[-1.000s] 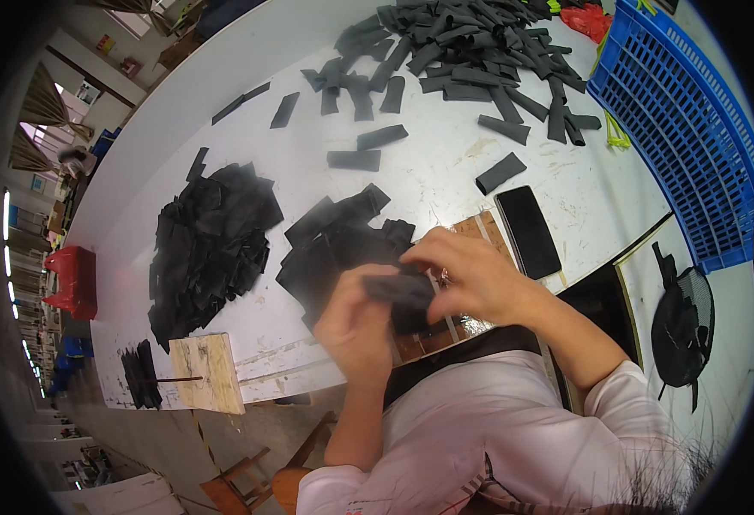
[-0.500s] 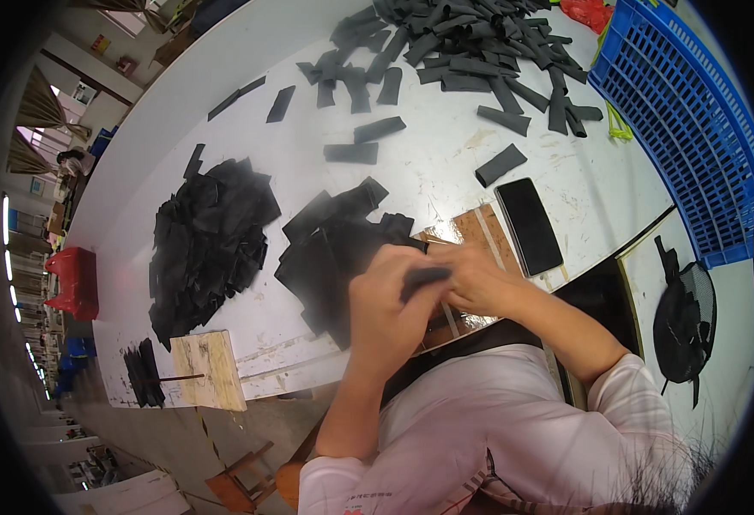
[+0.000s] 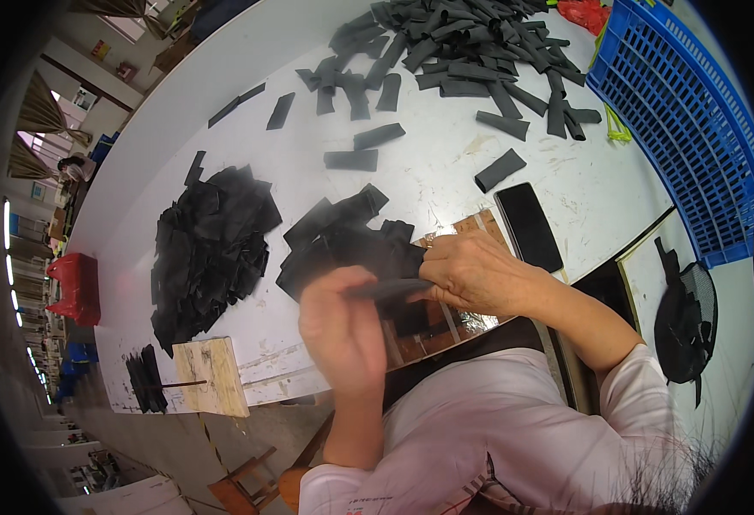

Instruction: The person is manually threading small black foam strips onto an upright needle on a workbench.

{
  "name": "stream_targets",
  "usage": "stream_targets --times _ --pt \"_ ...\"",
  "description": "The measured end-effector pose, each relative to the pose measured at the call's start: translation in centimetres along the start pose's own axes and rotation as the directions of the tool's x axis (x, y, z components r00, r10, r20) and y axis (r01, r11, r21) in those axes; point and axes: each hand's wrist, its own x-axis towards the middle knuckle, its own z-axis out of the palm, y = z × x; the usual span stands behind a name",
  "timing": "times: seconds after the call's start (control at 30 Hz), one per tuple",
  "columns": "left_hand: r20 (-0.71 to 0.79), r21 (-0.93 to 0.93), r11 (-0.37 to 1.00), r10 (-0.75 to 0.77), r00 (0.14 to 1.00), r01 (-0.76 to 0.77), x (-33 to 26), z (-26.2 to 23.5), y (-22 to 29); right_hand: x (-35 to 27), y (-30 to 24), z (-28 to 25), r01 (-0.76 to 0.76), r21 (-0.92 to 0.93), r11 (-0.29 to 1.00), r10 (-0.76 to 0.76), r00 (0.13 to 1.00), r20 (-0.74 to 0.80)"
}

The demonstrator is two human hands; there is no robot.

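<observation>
A dark grey fabric piece (image 3: 390, 289) stretches between my two hands above the near edge of the table. My right hand (image 3: 471, 270) is closed in a pinch on its right end. At its left end is my left hand (image 3: 343, 330), smeared by motion; whether its fingers grip the fabric cannot be made out. Just beyond my hands lies a loose pile of flat black fabric pieces (image 3: 334, 236). A bigger heap of black pieces (image 3: 210, 245) lies farther left. Under my hands is a brown board (image 3: 416, 343) with shiny tape, partly hidden.
Many grey fabric tubes (image 3: 471, 69) are heaped at the far side, with several strays nearer. A black phone (image 3: 529, 225) lies right of my hands. A blue plastic basket (image 3: 686, 112) stands at the right, near a black mesh bag (image 3: 686, 330). A wooden block (image 3: 211, 376) with a rod sits front left.
My left hand has moved left and down, away from my right hand. The dark fabric piece, bunched between the hands before, now shows as a longer strip. My right hand has barely shifted.
</observation>
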Motion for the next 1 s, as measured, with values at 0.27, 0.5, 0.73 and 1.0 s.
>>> stream_targets --times 0.27,0.5,0.73,1.0 --pt "-0.047 0.079 0.995 -0.063 0.997 0.067 -0.5 -1.0 -0.4 -1.0 0.5 2.1 0.004 -0.006 1.000 -0.005 1.000 -0.007" --pt "-0.001 0.387 0.919 -0.081 0.997 0.076 0.5 -1.9 -0.8 -0.1 0.3 0.5 -0.005 0.031 1.000 0.003 0.998 0.060" --pt "0.191 0.974 0.152 -0.129 0.973 -0.171 1.5 -5.4 -4.9 3.4 4.2 -3.4 -0.309 0.283 0.908 0.411 0.791 -0.453" --pt "0.141 0.929 -0.317 -0.180 0.974 -0.193 2.7 -5.0 -8.2 -3.6 0.7 0.7 -0.508 0.561 0.654 0.595 0.803 0.033"
